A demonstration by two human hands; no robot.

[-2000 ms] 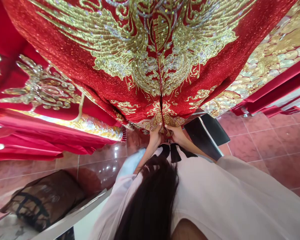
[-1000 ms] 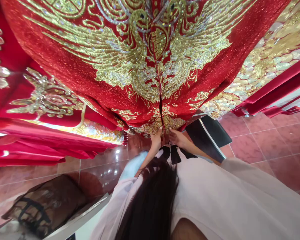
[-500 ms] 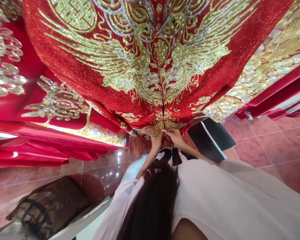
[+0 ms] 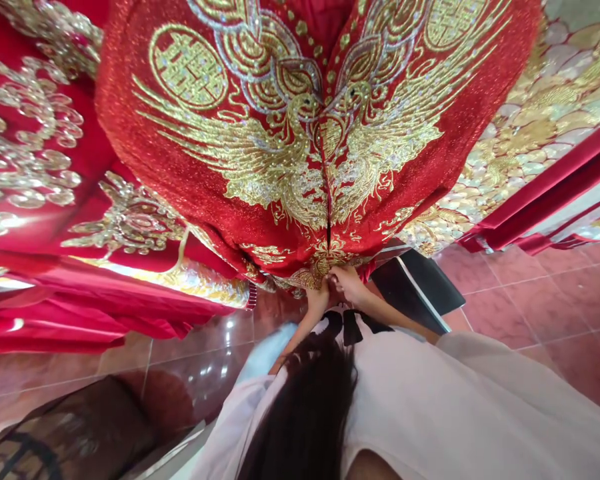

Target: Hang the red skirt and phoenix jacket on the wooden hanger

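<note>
A red jacket (image 4: 260,157) with gold phoenix embroidery hangs in front of me. Its collar lies open at the top, and the two front edges meet along the middle line below. At the bottom of that line, my left hand (image 4: 318,295) is closed on the jacket's hem, its fingers partly hidden by the cloth. Right beside it, my right hand (image 4: 349,284) is closed with bent fingers on the other front edge at the hem. Whatever small fastening may lie between the fingertips is too small to make out.
Beaded red garments (image 4: 130,213) hang at the left, and a gold-patterned garment (image 4: 510,133) hangs at the right. A black flat object (image 4: 415,287) stands right of my hands. On the tiled floor (image 4: 545,293), lower left, sits a dark bag (image 4: 80,427).
The view has shifted, so more of the jacket's collar and its left round emblem shows. My hands stay at the hem; the right hand's fingers are now more curled.
</note>
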